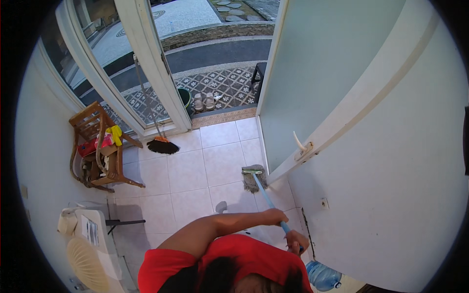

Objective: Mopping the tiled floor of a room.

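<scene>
A mop with a light blue handle point(264, 193) slants from my hands down to the tiled floor. My left hand point(275, 217) is closed round the handle, its arm reaching across in front of my red shirt. Near the handle's upper end, my right hand point(296, 241) grips the same pole. The grey string mop head point(251, 185), with a pale green clamp, lies flat on the tiles beside the bottom corner of the open door point(289, 170).
A broom point(162, 145) leans at the window frame. Left stand a wooden chair point(119, 164) holding boxes and yellow cloth, and a white table point(106, 252) with a fan. A blue water bottle point(322, 275) lies right. Past the threshold point(223, 116) are sandals point(204, 102), a bucket point(185, 98) and a dark stool point(259, 78).
</scene>
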Tool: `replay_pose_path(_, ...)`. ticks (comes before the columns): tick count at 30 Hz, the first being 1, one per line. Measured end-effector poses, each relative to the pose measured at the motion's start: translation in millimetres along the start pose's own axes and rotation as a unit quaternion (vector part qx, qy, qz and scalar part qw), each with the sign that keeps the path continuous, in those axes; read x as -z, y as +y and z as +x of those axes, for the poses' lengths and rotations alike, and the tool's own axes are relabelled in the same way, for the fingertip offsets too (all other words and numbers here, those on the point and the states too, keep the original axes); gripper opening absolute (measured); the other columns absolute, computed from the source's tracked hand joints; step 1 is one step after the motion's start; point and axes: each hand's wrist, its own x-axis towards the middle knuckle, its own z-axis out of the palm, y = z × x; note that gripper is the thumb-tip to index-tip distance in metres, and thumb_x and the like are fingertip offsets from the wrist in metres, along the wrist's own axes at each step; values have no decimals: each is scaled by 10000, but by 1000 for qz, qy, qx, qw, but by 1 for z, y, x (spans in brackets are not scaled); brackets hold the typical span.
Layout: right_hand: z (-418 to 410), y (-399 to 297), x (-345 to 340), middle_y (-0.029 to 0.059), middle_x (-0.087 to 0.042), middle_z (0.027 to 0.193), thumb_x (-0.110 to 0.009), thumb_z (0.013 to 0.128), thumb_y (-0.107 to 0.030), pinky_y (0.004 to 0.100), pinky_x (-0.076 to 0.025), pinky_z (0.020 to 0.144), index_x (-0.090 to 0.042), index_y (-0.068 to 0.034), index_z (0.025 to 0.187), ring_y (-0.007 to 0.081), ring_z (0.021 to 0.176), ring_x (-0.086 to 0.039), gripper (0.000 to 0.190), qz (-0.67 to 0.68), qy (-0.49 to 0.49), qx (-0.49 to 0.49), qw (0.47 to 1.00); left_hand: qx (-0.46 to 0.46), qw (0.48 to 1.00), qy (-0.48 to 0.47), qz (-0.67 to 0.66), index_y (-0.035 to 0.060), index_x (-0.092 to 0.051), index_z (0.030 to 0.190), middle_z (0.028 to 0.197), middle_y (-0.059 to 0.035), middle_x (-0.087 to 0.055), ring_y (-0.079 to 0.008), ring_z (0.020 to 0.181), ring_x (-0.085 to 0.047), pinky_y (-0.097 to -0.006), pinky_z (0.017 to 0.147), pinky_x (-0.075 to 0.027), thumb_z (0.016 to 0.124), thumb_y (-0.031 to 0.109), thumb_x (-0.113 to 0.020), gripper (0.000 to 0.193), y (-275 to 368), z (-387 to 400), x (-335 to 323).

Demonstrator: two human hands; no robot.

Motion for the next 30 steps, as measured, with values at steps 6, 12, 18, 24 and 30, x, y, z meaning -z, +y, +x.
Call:
replay_pose_path(6, -26, 69, 27, 81, -457, 541, -500, 835, -314, 332, -385, 482, -470, -34, 567, 212, 482, -463, 389, -35, 11, -1, 999, -18, 997, -78, 16, 119, -521, 728, 710, -89, -566, -323, 725, -571, -438, 647, -439, 695, 247, -672, 201, -17, -4, -30)
replay_pose_path(12, -1, 141, 4, 89, -406, 513, -444, 828, -254, 313, -394, 471, -447, -9, 572, 205, 454, -445, 354, -139, -30, -33, 989, 65, 994, 65, 54, 103, -543, 674, 725, -121, -565, -338, 743, -562, -442, 682, -448, 691, 295, -698, 248, -112, -12, 2)
replay_pose_path(18, 71, 188, -22, 96, -423, 524, -439, 787, -199, 306, -362, 444, -452, -1, 589, 206, 456, -448, 280, -109, -74, 35, 991, 123, 982, 114, 87, 86, -513, 667, 742, -103, -541, -328, 770, -551, -432, 712, -446, 721, 364, -707, 343, -163, -6, 61)
replay_pose_path(24, 21, 129, 13, 71, -408, 515, -449, 780, -213, 296, -311, 431, -413, -5, 558, 170, 438, -404, 307, -103, -18, -34, 994, 82, 994, 47, 57, 115, -542, 711, 757, -94, -565, -320, 776, -570, -502, 738, -427, 674, 278, -702, 232, -110, 4, 9)
replay_pose_path(30, -88, 35, 73, 75, -445, 534, -454, 805, -281, 296, -328, 424, -475, 2, 591, 176, 441, -432, 355, -201, -63, -159, 964, -33, 995, -95, -21, 132, -529, 730, 739, -85, -568, -316, 771, -581, -517, 855, -399, 742, 296, -653, 206, 0, -8, -50)
